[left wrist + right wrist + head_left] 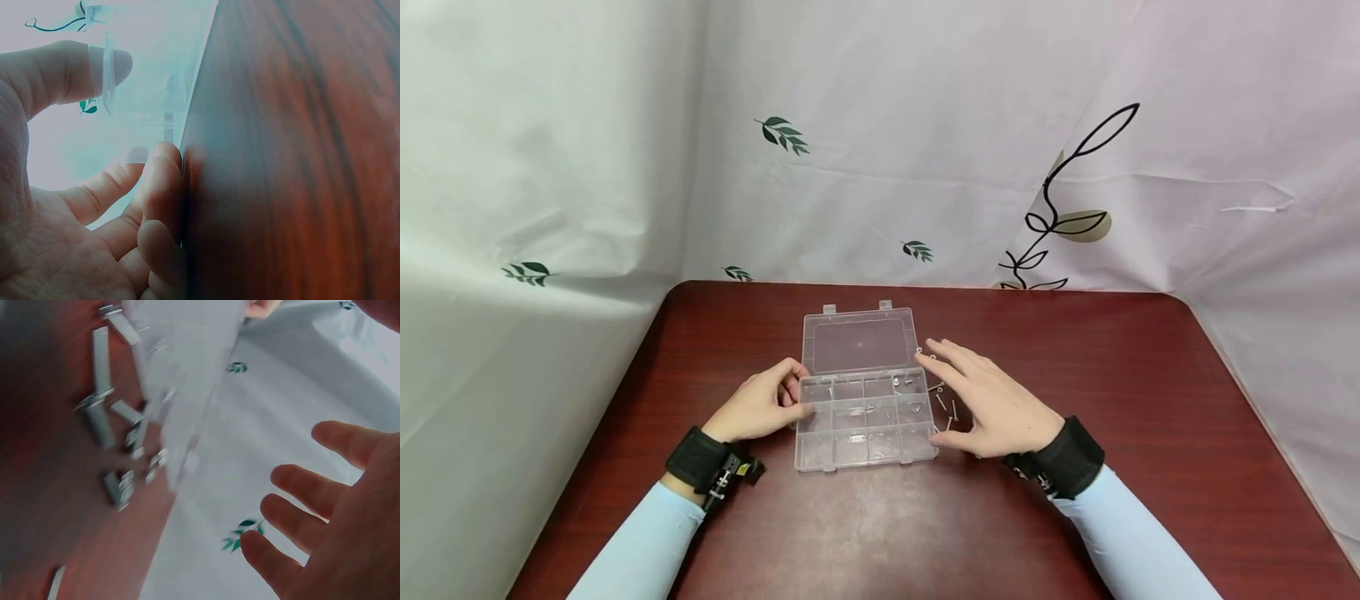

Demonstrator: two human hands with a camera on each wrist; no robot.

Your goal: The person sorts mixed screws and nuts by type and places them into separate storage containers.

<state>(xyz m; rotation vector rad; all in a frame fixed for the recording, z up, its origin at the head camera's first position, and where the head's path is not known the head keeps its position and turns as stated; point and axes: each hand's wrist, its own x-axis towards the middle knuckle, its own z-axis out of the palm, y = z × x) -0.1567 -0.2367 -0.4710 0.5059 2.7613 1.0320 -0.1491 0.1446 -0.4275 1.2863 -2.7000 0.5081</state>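
A clear plastic compartment box (865, 433) lies open on the dark red table (1150, 400), its lid (859, 343) flat behind it. Some compartments hold small metal screws. My left hand (790, 398) grips the box's left wall, thumb on the rim and fingers curled beside it. In the left wrist view the thumb (69, 72) sits behind the clear wall (103, 81). My right hand (958, 387) hovers flat with straight fingers over loose screws (946, 407) just right of the box. The right wrist view shows those screws (100, 419) beside the box wall (181, 381), with the right hand (300, 506) holding nothing.
A white curtain with leaf prints (782, 133) surrounds the table at the back and on both sides. Bare tabletop stretches to the right of my right hand and in front of the box.
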